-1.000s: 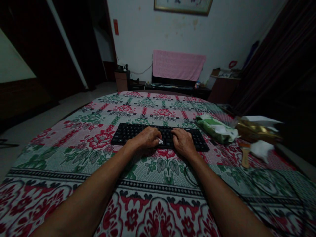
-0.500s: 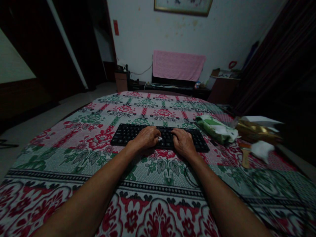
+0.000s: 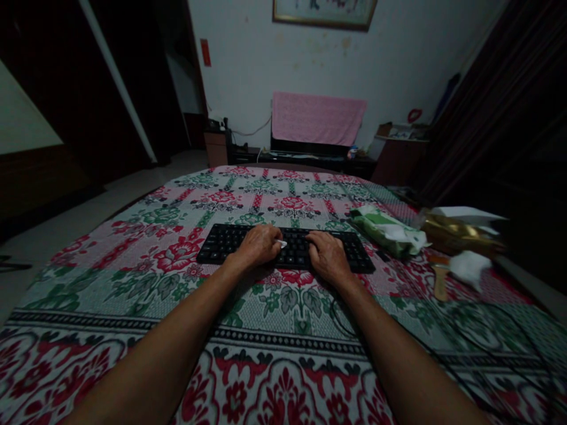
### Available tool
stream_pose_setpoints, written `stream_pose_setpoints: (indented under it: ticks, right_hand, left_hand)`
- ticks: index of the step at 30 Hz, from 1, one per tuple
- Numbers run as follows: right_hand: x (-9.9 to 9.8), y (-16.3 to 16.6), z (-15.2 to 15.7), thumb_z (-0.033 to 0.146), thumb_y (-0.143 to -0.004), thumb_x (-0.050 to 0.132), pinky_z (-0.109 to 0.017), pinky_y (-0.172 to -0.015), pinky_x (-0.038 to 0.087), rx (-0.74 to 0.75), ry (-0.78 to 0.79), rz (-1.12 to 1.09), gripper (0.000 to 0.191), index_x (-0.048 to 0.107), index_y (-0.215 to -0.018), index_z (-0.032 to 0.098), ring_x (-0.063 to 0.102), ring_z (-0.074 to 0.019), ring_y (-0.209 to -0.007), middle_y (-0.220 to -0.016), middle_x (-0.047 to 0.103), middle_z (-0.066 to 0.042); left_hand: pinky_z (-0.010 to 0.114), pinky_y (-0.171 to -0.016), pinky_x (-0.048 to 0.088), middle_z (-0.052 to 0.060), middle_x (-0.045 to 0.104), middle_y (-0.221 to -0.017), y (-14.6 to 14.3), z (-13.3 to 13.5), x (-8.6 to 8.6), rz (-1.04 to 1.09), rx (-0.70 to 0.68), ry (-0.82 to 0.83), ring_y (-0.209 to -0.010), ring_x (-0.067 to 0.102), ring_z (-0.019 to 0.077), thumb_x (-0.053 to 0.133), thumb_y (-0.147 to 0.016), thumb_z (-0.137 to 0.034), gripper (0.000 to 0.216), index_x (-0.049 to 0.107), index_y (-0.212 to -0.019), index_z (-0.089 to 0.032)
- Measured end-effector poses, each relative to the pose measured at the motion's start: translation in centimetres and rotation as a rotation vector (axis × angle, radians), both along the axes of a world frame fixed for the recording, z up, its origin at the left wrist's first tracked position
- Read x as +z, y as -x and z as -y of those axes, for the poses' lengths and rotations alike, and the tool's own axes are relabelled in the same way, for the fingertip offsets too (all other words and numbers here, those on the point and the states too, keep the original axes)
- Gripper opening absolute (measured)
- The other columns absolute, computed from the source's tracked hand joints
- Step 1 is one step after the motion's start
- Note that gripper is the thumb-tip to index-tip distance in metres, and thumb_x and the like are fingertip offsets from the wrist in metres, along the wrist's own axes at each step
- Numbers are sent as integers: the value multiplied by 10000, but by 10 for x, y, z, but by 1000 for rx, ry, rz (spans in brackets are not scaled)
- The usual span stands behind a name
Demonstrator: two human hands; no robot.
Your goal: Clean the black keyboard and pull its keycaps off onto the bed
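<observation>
A black keyboard [image 3: 220, 240] lies across the floral bedspread [image 3: 146, 277]. My left hand [image 3: 258, 245] rests on the middle keys with its fingers curled and pinching a small white piece [image 3: 282, 242], perhaps a wipe, against the keys. Just to its right, my right hand [image 3: 326, 257] lies on the right half of the keyboard. Its fingers are bent down onto the keys and hold nothing. A dark cable [image 3: 341, 316] runs off under my right forearm.
Right of the keyboard lie a green-and-white wipe pack [image 3: 386, 229], a gold wrapper [image 3: 460, 234], a white wad [image 3: 469, 265] and a small wooden brush [image 3: 440, 282]. Black cables [image 3: 482, 348] sprawl at the near right. A pink-draped TV [image 3: 317, 121] stands by the far wall.
My left hand has slid the white piece a little to the left and farther along the keys. The right hand has stayed in place. The view has shifted slightly.
</observation>
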State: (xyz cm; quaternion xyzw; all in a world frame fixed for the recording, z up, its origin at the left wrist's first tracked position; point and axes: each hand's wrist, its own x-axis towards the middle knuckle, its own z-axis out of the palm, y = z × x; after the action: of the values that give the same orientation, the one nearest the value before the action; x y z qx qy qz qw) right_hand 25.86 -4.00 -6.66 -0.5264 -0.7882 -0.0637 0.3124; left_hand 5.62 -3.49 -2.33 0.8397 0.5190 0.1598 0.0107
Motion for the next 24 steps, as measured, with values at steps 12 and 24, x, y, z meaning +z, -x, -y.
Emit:
stream_pose_setpoints:
  ticks: [12, 24]
  right_hand:
    - [1, 0, 0, 167, -812, 436, -369, -872, 353, -3, 1, 17, 271, 607, -1020, 199, 501, -212, -1061, -1123, 605, -72]
    - [1, 0, 0, 162, -811, 436, -370, -876, 352, -3, 2, 5, 267, 604, -1015, 201, 504, -217, -1057, -1120, 609, -68]
  left_hand:
    - [279, -798, 439, 65, 583, -880, -4, -5, -9, -2, 13, -53, -860, 553, 175, 471, -812, -223, 232, 647, -958, -180]
    - [250, -701, 431, 63, 529, -845, -19, -10, -10, 0, -12, -59, -794, 531, 159, 397, -849, -180, 274, 662, -914, -175]
